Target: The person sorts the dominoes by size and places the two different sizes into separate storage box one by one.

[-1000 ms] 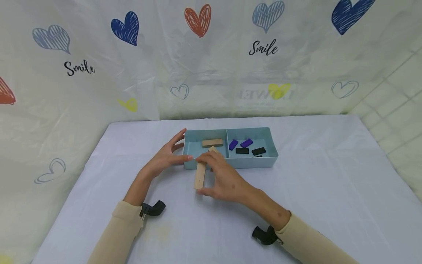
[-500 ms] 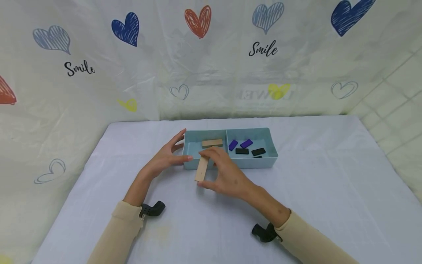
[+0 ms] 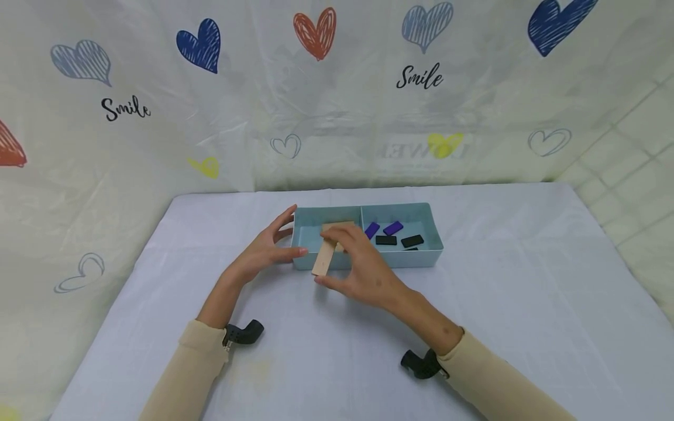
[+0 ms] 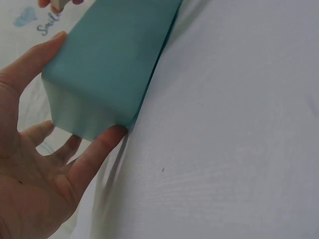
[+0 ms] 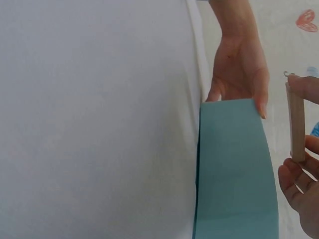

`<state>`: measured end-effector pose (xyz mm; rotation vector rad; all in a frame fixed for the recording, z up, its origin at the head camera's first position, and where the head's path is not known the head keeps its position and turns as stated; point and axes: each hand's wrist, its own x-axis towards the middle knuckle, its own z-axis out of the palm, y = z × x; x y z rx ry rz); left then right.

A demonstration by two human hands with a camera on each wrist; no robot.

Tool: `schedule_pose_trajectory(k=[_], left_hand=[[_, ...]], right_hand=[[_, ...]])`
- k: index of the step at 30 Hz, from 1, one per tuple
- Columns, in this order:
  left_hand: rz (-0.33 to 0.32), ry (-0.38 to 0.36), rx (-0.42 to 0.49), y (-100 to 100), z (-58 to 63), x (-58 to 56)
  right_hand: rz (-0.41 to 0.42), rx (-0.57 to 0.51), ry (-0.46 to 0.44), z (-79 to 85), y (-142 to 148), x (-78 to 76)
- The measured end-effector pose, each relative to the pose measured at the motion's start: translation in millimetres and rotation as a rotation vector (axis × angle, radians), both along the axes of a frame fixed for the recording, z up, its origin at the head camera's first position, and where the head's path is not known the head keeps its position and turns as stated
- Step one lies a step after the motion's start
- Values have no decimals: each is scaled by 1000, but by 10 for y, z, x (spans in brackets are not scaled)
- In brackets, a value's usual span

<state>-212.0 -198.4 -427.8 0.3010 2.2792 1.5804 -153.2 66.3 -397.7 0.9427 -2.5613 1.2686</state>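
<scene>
A light blue two-compartment box [image 3: 405,259] sits on the table. My left hand [image 3: 258,252] holds its left end, thumb by the front rim and fingers spread over the end wall, as the left wrist view shows on the box [image 4: 104,59]. My right hand [image 3: 371,280] pinches a pale wooden block [image 3: 323,259] lengthwise between thumb and fingertips, tilted in front of the box's left compartment and overlapping its front rim. In the right wrist view the block [image 5: 297,122] stands between the fingers. Partly hidden behind that hand, another wooden block [image 3: 342,223] lies in the left compartment.
The right compartment contains purple pieces [image 3: 392,228] and black pieces [image 3: 412,241], small and flat. A white cloth [image 3: 316,362] covers the table. Behind it hangs a pale sheet [image 3: 337,105] printed with hearts. Black wrist cameras [image 3: 246,332] sit on both wrists.
My right hand has risen and moved toward the box with the wooden block, which now overlaps the left compartment's front rim. My left hand and the box have stayed put.
</scene>
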Motion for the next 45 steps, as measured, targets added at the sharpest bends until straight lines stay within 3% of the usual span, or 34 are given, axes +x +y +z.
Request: schedule_pose_trajectory(k=[6,20,45], left_hand=[[1,-4,6,7,2,-3],[1,2,-7,-25,-12,19],[-3,8,-9,-15,-7,5]], right_hand=[[-32,-9,-35,14,10,-23],[-93,5,-12,-2,33,-129],[-142,23,-34,23,94,-261]])
